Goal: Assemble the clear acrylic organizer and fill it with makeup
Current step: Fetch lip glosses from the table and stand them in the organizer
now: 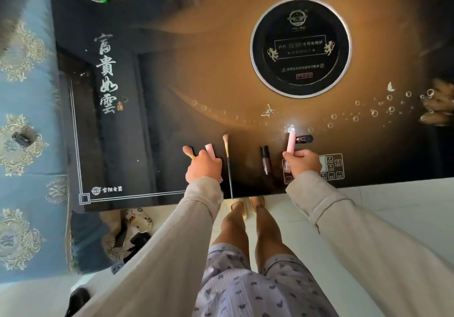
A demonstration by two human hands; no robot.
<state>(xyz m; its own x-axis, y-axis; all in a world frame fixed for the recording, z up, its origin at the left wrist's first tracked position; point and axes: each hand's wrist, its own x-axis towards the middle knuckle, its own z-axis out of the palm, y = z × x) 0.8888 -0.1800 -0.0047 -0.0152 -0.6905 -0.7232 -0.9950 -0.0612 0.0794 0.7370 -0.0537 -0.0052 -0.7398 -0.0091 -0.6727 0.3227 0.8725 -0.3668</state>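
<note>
Both sleeves reach over the table edge. Left hand is curled over a pink tube and a fluffy brush; right hand is closed round a pink stick pointing to twelve o'clock. Light, smooth, likely slippery: best held mid-barrel. No organizer is visible.

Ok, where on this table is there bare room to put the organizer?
Free: the wide stretch between the calligraphy and the round burner, above the makeup. Crowded: the near edge, where both hands, long brush and lip gloss sit.
</note>
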